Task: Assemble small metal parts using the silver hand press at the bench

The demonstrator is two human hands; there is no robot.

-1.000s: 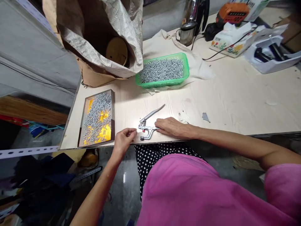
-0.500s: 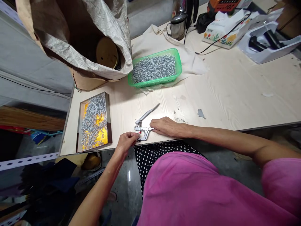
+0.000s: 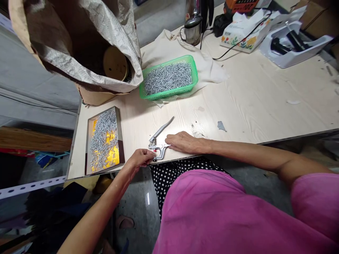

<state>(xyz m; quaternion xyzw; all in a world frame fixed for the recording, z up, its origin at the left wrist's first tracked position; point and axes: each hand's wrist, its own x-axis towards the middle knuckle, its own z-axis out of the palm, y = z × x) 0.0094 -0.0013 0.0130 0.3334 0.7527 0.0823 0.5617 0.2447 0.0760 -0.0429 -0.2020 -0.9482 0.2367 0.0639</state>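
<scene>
Silver snap pliers (image 3: 159, 135) lie on the pale wooden table (image 3: 251, 102) near its front edge, upper handle raised toward the far right. My right hand (image 3: 182, 141) lies flat over the lower handle, fingers stretched and pressing it down. My left hand (image 3: 140, 158) is pinched closed right at the pliers' jaw, holding a small part that I cannot make out. Left of it sits a brown tray (image 3: 104, 140) of small silver screws over a yellow sheet. A green basket (image 3: 168, 77) full of similar screws stands farther back on a white cloth.
A large paper sack (image 3: 79, 46) with a roll inside fills the back left corner. At the back are a metal kettle (image 3: 192, 28), a tissue box (image 3: 242, 30), a black cable and a white device (image 3: 293, 46). The table's left edge drops to shelving.
My left hand has moved right, up to the pliers' jaw. The right hand stays on the handle. The view has shifted, so everything sits a little lower and further left.
</scene>
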